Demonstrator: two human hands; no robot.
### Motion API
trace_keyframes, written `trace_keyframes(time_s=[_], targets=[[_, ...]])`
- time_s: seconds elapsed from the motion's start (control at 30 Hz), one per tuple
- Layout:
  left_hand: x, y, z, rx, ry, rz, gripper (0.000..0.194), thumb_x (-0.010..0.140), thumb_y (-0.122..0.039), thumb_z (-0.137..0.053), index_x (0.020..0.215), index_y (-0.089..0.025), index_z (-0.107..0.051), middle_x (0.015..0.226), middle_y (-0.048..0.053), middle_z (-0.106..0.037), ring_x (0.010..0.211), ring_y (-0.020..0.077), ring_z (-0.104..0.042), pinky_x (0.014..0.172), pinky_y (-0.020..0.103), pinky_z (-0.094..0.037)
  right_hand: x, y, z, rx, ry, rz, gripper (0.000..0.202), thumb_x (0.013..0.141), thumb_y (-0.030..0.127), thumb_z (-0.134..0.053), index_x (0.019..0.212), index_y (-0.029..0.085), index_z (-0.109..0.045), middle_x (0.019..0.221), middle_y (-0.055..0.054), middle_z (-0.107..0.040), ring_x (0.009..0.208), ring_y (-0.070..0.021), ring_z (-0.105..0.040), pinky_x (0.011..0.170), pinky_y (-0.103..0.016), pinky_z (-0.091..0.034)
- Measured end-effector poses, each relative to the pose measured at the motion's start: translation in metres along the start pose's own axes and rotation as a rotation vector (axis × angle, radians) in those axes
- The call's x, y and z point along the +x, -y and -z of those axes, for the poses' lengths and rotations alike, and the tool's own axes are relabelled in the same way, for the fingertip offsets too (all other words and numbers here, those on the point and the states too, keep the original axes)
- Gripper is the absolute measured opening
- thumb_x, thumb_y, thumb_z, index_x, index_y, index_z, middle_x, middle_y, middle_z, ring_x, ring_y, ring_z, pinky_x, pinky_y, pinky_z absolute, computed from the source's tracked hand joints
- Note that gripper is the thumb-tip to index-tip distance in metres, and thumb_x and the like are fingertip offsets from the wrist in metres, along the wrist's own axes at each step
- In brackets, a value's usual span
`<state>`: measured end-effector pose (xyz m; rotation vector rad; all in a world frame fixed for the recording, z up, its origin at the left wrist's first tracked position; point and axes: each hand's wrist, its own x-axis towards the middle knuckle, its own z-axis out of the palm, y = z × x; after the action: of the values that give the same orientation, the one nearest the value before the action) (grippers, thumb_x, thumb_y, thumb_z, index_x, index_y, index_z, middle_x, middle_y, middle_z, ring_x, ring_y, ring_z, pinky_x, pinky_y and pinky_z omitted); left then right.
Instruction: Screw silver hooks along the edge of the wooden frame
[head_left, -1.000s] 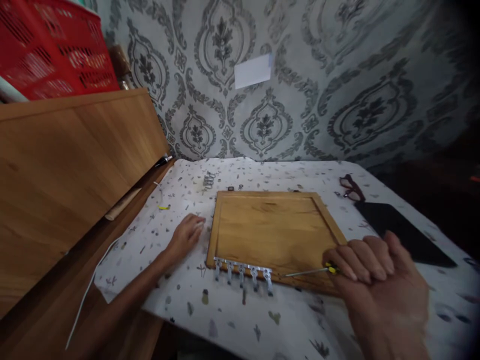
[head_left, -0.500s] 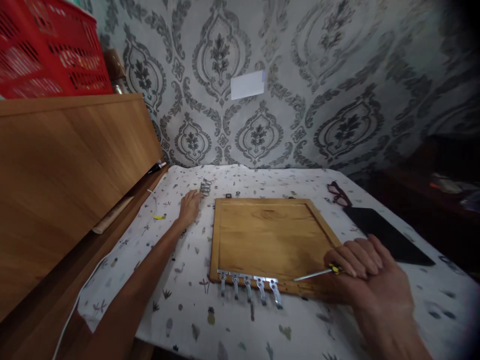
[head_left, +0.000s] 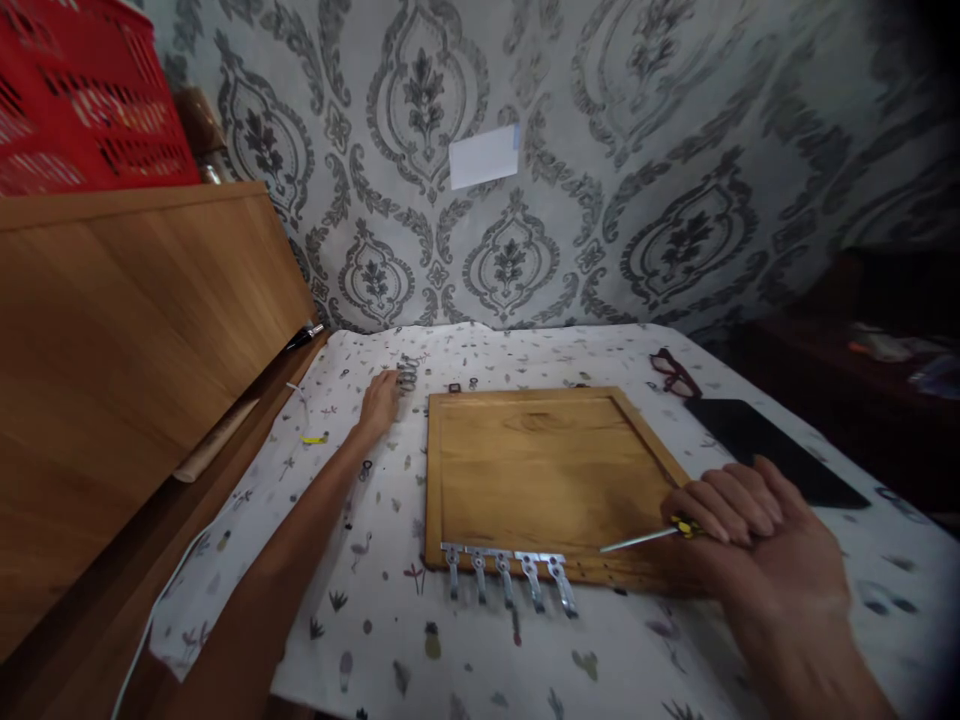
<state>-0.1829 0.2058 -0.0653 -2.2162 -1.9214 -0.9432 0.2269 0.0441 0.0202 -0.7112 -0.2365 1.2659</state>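
On the printed cloth (head_left: 397,640), the wooden board (head_left: 540,470) and its near-edge hook strip (head_left: 503,556) lie between a cabinet (head_left: 150,310), left, and glasses (head_left: 675,376) and a black pad (head_left: 776,455), right. The right hand (head_left: 757,540) clasps a screwdriver (head_left: 645,539), hiding one board corner; the left hand (head_left: 380,402) is at metal pieces (head_left: 407,375), grasp unclear.

Dim, cool light covers the desk (head_left: 465,670), and past its right edge the surroundings fall into near black. Soft shadow darkens the near right corner of the wooden board (head_left: 540,470) beside the right hand (head_left: 757,545), while the metal hooks (head_left: 504,568) carry small glints. Wide-angle distortion stretches the margins; fine detail looks soft.
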Motion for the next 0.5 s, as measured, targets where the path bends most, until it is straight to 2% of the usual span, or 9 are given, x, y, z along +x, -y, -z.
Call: trace_keyframes(time_s=[0.13, 0.27, 0.5], targets=[[0.000, 0.001, -0.005, -0.020, 0.018, 0.009, 0.035, 0.101, -0.039, -0.062, 0.129, -0.018, -0.062, 0.133, 0.011, -0.062, 0.115, 0.0233, -0.064, 0.099, 0.045, -0.058, 0.000, 0.000, -0.001, 0.010, -0.004, 0.007, 0.052, 0.060, 0.013, -0.063, 0.063, 0.019, -0.012, 0.040, 0.007, -0.018, 0.033, -0.0056, -0.014, 0.032, -0.018, -0.017], [-0.005, 0.007, 0.001, -0.020, 0.036, 0.052, 0.036, 0.100, -0.039, -0.063, 0.129, -0.017, -0.062, 0.131, 0.011, -0.063, 0.114, 0.0232, -0.065, 0.097, 0.045, -0.058, -0.001, -0.002, 0.001, 0.028, 0.013, -0.005, 0.051, 0.062, 0.011, -0.063, 0.064, 0.020, -0.012, 0.040, 0.007, -0.022, 0.032, -0.0051, -0.018, 0.031, -0.017, -0.026], [-0.002, 0.009, 0.008, 0.019, 0.090, 0.128, 0.037, 0.100, -0.039, -0.064, 0.129, -0.016, -0.062, 0.129, 0.011, -0.064, 0.112, 0.0231, -0.066, 0.096, 0.045, -0.059, -0.004, -0.001, 0.001, 0.135, 0.037, -0.046, 0.048, 0.074, 0.008, -0.052, 0.070, 0.024, -0.006, 0.041, 0.009, -0.026, 0.030, -0.0064, -0.025, 0.030, -0.018, -0.033]])
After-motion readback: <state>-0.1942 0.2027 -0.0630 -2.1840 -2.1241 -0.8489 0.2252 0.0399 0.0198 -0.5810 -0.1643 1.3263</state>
